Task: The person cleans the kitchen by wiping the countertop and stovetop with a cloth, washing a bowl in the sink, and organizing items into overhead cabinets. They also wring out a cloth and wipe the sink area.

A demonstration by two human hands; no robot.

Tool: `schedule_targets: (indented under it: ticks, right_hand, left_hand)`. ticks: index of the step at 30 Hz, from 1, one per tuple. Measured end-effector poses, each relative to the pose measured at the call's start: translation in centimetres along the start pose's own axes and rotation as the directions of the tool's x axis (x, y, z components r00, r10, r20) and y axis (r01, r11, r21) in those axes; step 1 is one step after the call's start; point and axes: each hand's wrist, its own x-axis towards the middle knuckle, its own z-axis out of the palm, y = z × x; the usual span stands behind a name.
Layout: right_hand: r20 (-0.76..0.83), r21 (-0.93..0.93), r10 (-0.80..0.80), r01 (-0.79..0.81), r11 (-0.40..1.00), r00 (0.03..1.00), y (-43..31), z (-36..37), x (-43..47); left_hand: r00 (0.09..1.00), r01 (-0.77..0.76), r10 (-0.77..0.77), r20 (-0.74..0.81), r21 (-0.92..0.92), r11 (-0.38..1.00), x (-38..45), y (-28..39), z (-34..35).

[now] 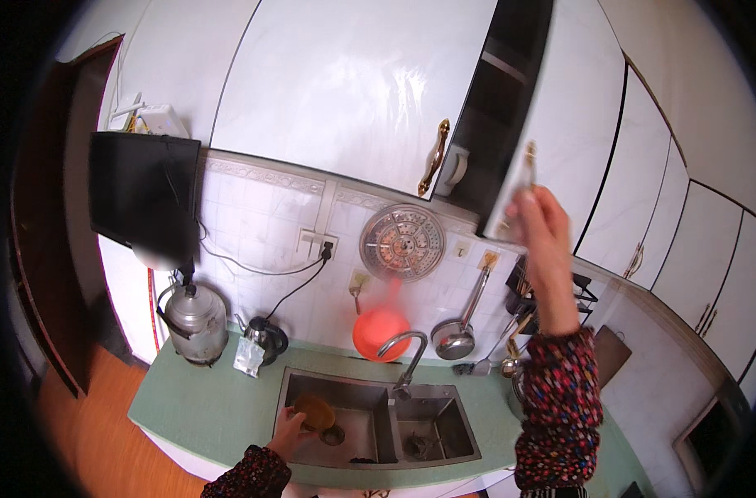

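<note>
Over the left basin of the stainless steel double sink [378, 462], my left hand [287, 431] holds a brownish round dish [315, 413] by its edge. My right hand [543, 218] is raised to the wall cabinet and grips the handle [531, 155] of a white cabinet door [571, 124]. That door stands partly ajar, with a dark interior [493, 112] and a pale cup-like thing with a handle [457, 169] showing in the gap. The fingers on the handle are somewhat blurred.
A curved faucet [409, 373] rises behind the sink. On the green countertop [185, 398] stand a large metal kettle [197, 320] and a small kettle [269, 342] with a packet [249, 356]. A red plastic ladle [381, 333], a steamer plate [403, 243] and a saucepan [454, 339] are along the wall.
</note>
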Motion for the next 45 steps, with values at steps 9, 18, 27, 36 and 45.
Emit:
schedule_targets:
  ticks: [9, 18, 27, 36, 45]
  right_hand:
    - [-0.06, 0.167, -0.049, 0.058, 0.984, 0.997, -5.4, -9.1, -5.8]
    - [-0.431, 0.278, -0.056, 0.192, 0.941, 0.901, -4.9, -19.5, -10.5]
    - [-0.332, 0.298, -0.219, 0.322, 0.899, 0.918, -0.2, -29.2, -12.9]
    - [-0.391, 0.138, -0.366, 0.447, 0.884, 0.845, 3.0, -33.0, -13.0]
    - [0.054, 0.554, -0.19, 0.129, 0.823, 0.98, -1.9, -21.1, -8.8]
  left_hand:
    - [0.992, -0.109, 0.128, 0.004, 0.553, 0.826, 2.7, 2.9, -0.8]
    - [0.818, -0.415, 0.276, 0.505, 0.85, -0.325, -1.3, 7.5, 4.1]
    - [0.784, -0.188, 0.614, 0.087, 0.977, 0.101, 4.1, 7.0, 2.5]
    - [0.928, -0.079, 0.29, -0.236, 0.633, 0.77, 0.4, 4.9, 4.9]
    - [0.924, -0.038, 0.239, -0.299, 0.55, 0.834, -3.1, 3.1, 3.9]
